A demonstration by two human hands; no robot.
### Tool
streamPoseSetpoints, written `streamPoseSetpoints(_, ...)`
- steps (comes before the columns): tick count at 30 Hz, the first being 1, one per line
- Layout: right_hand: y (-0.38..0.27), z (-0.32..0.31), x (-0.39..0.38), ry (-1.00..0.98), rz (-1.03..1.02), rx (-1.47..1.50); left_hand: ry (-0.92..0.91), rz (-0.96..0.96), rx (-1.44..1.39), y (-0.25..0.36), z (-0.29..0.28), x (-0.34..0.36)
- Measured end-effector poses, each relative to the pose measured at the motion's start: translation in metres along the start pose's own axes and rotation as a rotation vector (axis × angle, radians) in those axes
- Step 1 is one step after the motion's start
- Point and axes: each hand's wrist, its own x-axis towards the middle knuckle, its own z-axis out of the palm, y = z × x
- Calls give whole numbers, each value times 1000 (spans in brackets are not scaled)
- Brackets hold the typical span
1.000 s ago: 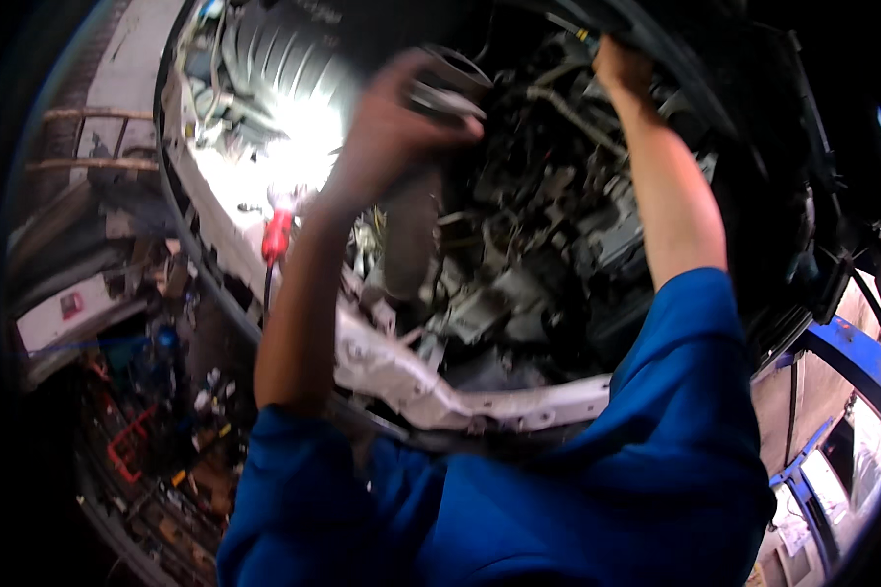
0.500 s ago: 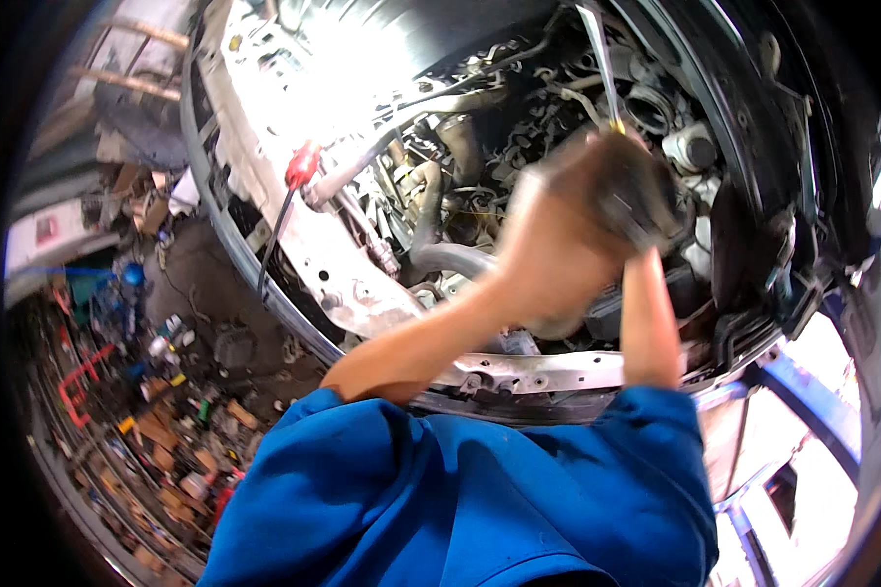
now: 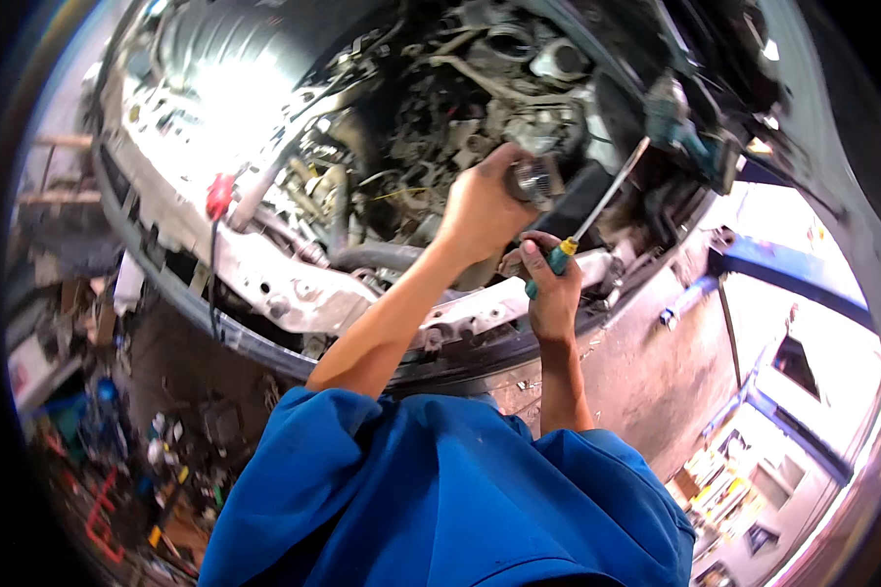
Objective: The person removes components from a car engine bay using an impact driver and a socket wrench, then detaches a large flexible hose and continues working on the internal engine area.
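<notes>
While left hand [image 3: 482,207] sits farther forward, clasping round silvery part [image 3: 535,181], right hand [image 3: 554,293] grips tilted screwdriver [image 3: 569,246].

The person wears a loose shirt [image 3: 450,489] of bright, saturated blue, plain across the visible cloth, with long soft creases running down it and darker blue in the folds. A curved seam [image 3: 529,562] shows at the picture's lower edge. The left sleeve [image 3: 299,460] and right sleeve [image 3: 622,484] are wide, the same blue, ending around the elbows. The left forearm [image 3: 392,313] and right forearm [image 3: 562,382] are bare and slender.
</notes>
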Motion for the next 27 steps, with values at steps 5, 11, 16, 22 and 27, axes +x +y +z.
streamPoseSetpoints(5,-35,-5,-10,130,-319,-157,-218,72,-174,-7,6,-7)
streamPoseSetpoints(11,-36,10,6,182,-420,-317,-279,-110,-378,-19,-12,-21)
streamPoseSetpoints(16,-45,16,25,41,-469,-262,-79,-17,-44,-25,-6,-34)
streamPoseSetpoints(22,-37,24,42,32,-371,-105,-38,-38,236,-36,-27,-68)
streamPoseSetpoints(27,-30,15,89,59,-347,-114,66,121,499,-56,-18,-101)
